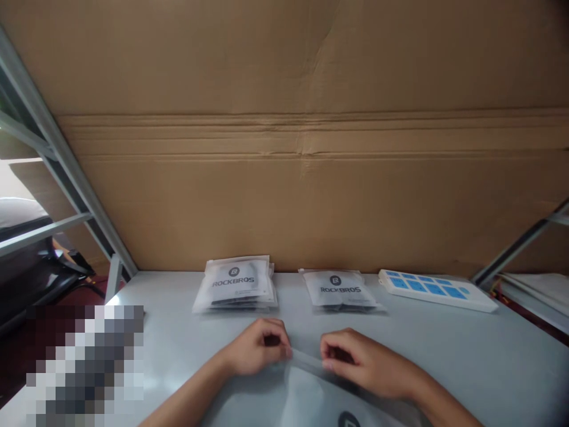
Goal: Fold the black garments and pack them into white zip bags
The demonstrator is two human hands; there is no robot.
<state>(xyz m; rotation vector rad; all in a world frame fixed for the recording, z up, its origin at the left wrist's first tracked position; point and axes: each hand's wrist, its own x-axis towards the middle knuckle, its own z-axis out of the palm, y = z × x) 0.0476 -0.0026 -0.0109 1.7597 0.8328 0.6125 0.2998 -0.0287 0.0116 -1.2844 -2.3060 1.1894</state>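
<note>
A frosted plastic zip bag with a dark round logo lies at the table's front edge, its lower part cut off by the frame. With fingertips pinched together, my left hand grips one end of the bag's top edge. My right hand is closed on the same edge farther right, thumb and index finger pressed together there. Between the two hands the top strip runs roughly straight, slanting slightly down to the right. What is inside the bag cannot be made out.
Behind my hands lie a small stack of frosted ROCKBROS bags and, to its right, another ROCKBROS bag. A white bar with blue panels sits at the back right. Cardboard walls off the grey table's rear; a metal frame rises left.
</note>
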